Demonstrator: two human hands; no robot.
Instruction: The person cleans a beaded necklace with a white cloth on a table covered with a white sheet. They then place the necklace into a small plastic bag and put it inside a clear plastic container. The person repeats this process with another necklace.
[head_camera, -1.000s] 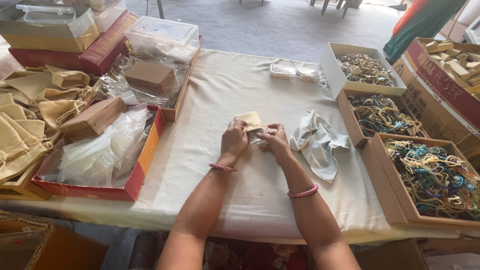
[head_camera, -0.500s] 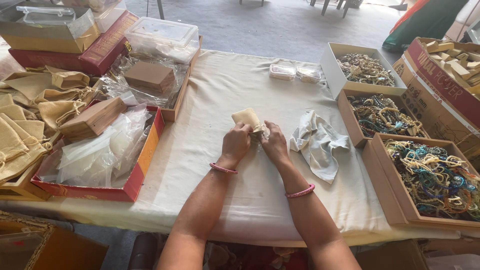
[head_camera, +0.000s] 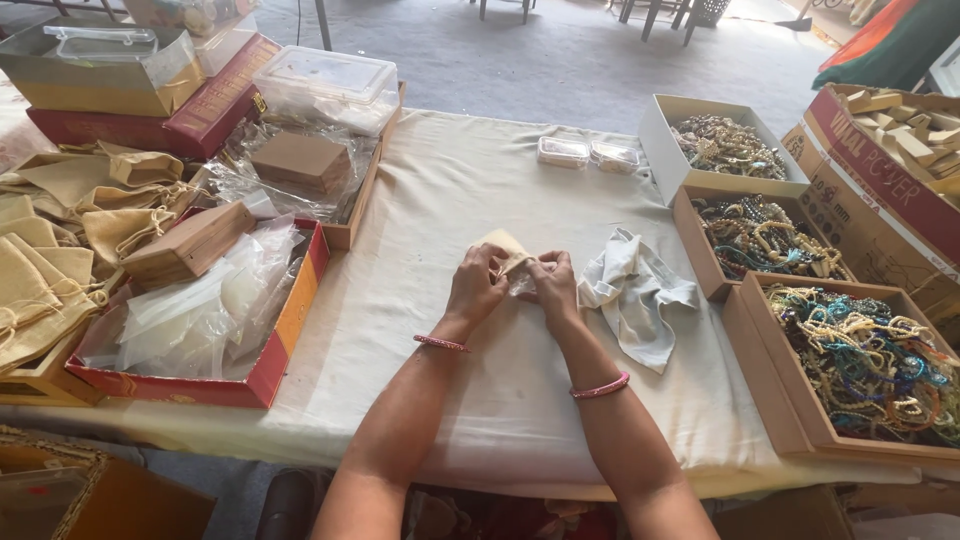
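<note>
Both my hands meet over the middle of the cream tablecloth (head_camera: 440, 190). My left hand (head_camera: 476, 285) grips a small beige drawstring pouch (head_camera: 500, 246) by its neck. My right hand (head_camera: 553, 285) pinches the same pouch's mouth and a bit of clear plastic wrap just beside the left fingers. The pouch's body sticks up and away from me, tilted to the left. Each wrist wears a pink bangle. What is inside the pouch is hidden.
A crumpled grey cloth (head_camera: 638, 292) lies right of my hands. Three open boxes of beaded jewellery (head_camera: 868, 350) line the right side. At left sit a red tray of plastic bags (head_camera: 200, 315), wooden boxes (head_camera: 188, 243) and a heap of beige pouches (head_camera: 50, 250). Two small clear cases (head_camera: 588, 152) stand far back.
The pouch has tipped from upright and rounded to flatter and leaning left while both hands keep working its mouth. The hands stayed in almost the same spot.
</note>
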